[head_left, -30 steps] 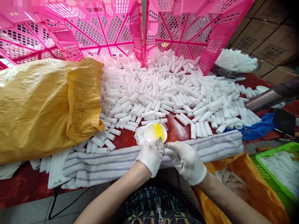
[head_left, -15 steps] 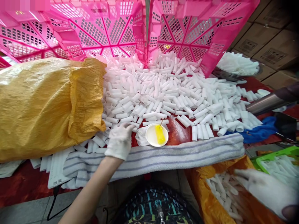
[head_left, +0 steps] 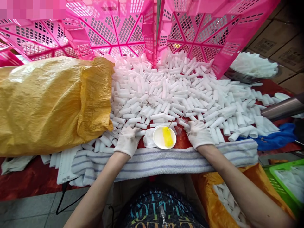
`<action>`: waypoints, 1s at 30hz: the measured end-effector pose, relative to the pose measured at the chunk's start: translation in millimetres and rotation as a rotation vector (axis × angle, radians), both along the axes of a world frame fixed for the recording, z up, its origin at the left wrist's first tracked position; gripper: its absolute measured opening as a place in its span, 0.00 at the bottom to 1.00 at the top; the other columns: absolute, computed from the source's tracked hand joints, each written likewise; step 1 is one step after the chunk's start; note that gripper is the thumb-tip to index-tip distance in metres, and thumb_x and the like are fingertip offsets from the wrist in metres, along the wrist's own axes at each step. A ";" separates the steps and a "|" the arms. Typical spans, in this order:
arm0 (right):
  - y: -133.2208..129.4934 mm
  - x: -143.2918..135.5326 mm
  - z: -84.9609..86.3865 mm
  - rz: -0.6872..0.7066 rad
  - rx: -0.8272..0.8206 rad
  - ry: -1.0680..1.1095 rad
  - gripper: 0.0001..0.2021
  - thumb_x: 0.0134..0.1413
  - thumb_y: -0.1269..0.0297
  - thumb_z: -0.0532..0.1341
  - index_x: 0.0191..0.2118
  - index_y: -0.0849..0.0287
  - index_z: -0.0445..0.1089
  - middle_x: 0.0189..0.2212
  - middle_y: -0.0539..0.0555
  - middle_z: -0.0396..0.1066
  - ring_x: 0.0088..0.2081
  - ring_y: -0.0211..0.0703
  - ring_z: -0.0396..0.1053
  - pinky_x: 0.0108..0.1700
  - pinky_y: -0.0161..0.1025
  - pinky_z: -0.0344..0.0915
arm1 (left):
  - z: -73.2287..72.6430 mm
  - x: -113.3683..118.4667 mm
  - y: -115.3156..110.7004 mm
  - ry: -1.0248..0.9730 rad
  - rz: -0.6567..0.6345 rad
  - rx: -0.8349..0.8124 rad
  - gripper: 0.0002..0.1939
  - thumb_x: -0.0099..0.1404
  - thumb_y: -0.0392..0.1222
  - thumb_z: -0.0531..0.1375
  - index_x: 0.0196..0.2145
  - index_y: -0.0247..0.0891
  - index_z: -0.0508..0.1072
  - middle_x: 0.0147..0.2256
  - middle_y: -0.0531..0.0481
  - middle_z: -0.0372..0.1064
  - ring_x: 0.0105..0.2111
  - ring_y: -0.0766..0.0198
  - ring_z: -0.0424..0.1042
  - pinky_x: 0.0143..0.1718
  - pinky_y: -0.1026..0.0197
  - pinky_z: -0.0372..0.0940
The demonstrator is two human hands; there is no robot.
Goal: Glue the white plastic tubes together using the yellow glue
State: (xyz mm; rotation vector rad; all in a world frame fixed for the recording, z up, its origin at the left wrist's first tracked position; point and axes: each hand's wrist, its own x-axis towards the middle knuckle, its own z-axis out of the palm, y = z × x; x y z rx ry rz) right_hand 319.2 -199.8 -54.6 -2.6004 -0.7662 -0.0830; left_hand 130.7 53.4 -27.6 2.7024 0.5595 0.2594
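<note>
White-gloved left hand [head_left: 127, 139] and right hand [head_left: 197, 133] each pinch a short white plastic tube [head_left: 140, 133] at the pile's near edge, either side of a small white dish of yellow paste [head_left: 164, 137]. Lifting single tubes seems wisest.

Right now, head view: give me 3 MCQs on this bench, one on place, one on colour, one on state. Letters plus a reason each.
1. Where does the small white dish sit?
A. between the two gloved hands
B. inside the green crate
C. on top of the yellow sack

2. What colour is the strip lying in the dish?
A. blue
B. yellow
C. pink

3. What is the left hand doing?
A. resting on the striped towel only
B. raised in the air
C. at the near edge of the white tubes, fingers on one

Key: 1 A, the dish lies between the left hand and the right hand. 2 B, the strip is bright yellow. 3 C, its fingertips reach a tube at the pile's edge.
</note>
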 end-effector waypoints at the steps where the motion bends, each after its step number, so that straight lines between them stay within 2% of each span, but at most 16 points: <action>1: -4.8 -5.5 1.2 -0.033 0.082 0.056 0.14 0.57 0.58 0.57 0.42 0.63 0.72 0.39 0.66 0.70 0.43 0.60 0.69 0.46 0.55 0.64 | -1.2 -2.3 1.1 -0.060 0.031 -0.075 0.12 0.61 0.45 0.60 0.41 0.39 0.76 0.42 0.42 0.71 0.44 0.53 0.68 0.51 0.51 0.62; 3: -12.8 -19.4 6.9 -0.043 0.302 0.265 0.18 0.56 0.53 0.58 0.47 0.60 0.70 0.40 0.61 0.72 0.41 0.54 0.71 0.45 0.50 0.67 | -2.2 -6.4 0.7 -0.141 0.102 -0.311 0.16 0.61 0.48 0.60 0.43 0.38 0.74 0.42 0.44 0.73 0.42 0.56 0.70 0.50 0.54 0.64; 5: -15.6 -33.9 14.6 0.022 0.508 0.562 0.23 0.55 0.48 0.59 0.51 0.58 0.69 0.41 0.57 0.74 0.38 0.47 0.72 0.41 0.43 0.69 | -1.2 -8.7 -2.9 -0.150 0.121 -0.609 0.20 0.61 0.52 0.60 0.46 0.38 0.72 0.43 0.47 0.74 0.42 0.59 0.72 0.49 0.56 0.66; 7: -11.8 -45.2 21.4 0.074 0.592 0.801 0.25 0.54 0.45 0.59 0.52 0.56 0.69 0.38 0.54 0.75 0.33 0.42 0.72 0.34 0.38 0.70 | 0.7 -8.4 -7.5 -0.142 0.097 -0.820 0.24 0.60 0.54 0.60 0.49 0.37 0.70 0.47 0.47 0.73 0.45 0.59 0.71 0.50 0.57 0.66; 8: -7.8 -48.9 23.7 0.082 0.604 0.856 0.26 0.54 0.44 0.59 0.52 0.57 0.70 0.37 0.54 0.75 0.32 0.41 0.72 0.32 0.37 0.69 | 1.6 -7.6 -9.5 -0.143 0.086 -0.861 0.26 0.60 0.54 0.60 0.51 0.37 0.70 0.49 0.46 0.72 0.48 0.58 0.71 0.52 0.56 0.65; 10: 1.9 -52.5 25.0 0.079 0.617 0.850 0.25 0.52 0.44 0.60 0.49 0.58 0.72 0.36 0.54 0.76 0.33 0.42 0.72 0.32 0.37 0.70 | 2.7 -5.8 -12.4 -0.131 0.095 -0.855 0.26 0.61 0.55 0.59 0.51 0.36 0.70 0.50 0.44 0.71 0.50 0.56 0.70 0.54 0.54 0.63; 12: 10.0 -52.7 21.1 0.076 0.614 0.767 0.22 0.51 0.45 0.62 0.44 0.58 0.74 0.37 0.54 0.76 0.37 0.44 0.73 0.38 0.39 0.71 | 2.8 -5.2 -13.9 -0.100 0.116 -0.780 0.23 0.63 0.54 0.57 0.49 0.35 0.72 0.48 0.44 0.72 0.49 0.55 0.70 0.54 0.53 0.63; 15: 12.7 -52.2 8.3 0.154 0.628 0.641 0.17 0.52 0.50 0.63 0.41 0.57 0.73 0.40 0.54 0.75 0.42 0.44 0.72 0.47 0.41 0.70 | 1.7 -7.2 -15.2 -0.076 0.084 -0.581 0.17 0.62 0.47 0.58 0.46 0.38 0.75 0.46 0.46 0.73 0.47 0.57 0.71 0.54 0.54 0.62; 18: 6.9 -53.3 -2.3 0.246 0.694 0.567 0.17 0.50 0.54 0.66 0.43 0.56 0.72 0.42 0.54 0.74 0.43 0.44 0.72 0.50 0.43 0.70 | 0.6 -9.7 -16.0 -0.071 0.041 -0.422 0.14 0.58 0.40 0.61 0.43 0.42 0.77 0.44 0.49 0.74 0.46 0.58 0.70 0.54 0.55 0.62; 22: 1.0 -56.4 -3.8 0.205 0.629 0.652 0.18 0.55 0.54 0.63 0.49 0.56 0.70 0.45 0.55 0.74 0.47 0.44 0.71 0.53 0.43 0.69 | 2.6 -9.1 -16.7 -0.096 0.110 -0.454 0.14 0.54 0.36 0.62 0.40 0.41 0.77 0.41 0.50 0.73 0.41 0.61 0.71 0.47 0.59 0.66; 26: -0.4 -58.6 -4.9 0.324 0.712 0.520 0.12 0.53 0.60 0.65 0.43 0.55 0.73 0.43 0.54 0.73 0.44 0.43 0.72 0.49 0.41 0.71 | 5.6 -6.7 -17.1 -0.173 0.103 -0.401 0.08 0.55 0.37 0.62 0.35 0.39 0.78 0.38 0.49 0.72 0.38 0.62 0.71 0.46 0.60 0.67; 30: -2.3 -59.9 -7.4 0.270 0.660 0.569 0.16 0.53 0.59 0.65 0.48 0.55 0.71 0.45 0.55 0.73 0.46 0.46 0.72 0.52 0.44 0.70 | 3.3 -5.8 -19.2 -0.135 0.041 -0.444 0.13 0.58 0.39 0.61 0.41 0.40 0.77 0.42 0.48 0.69 0.42 0.62 0.71 0.48 0.60 0.66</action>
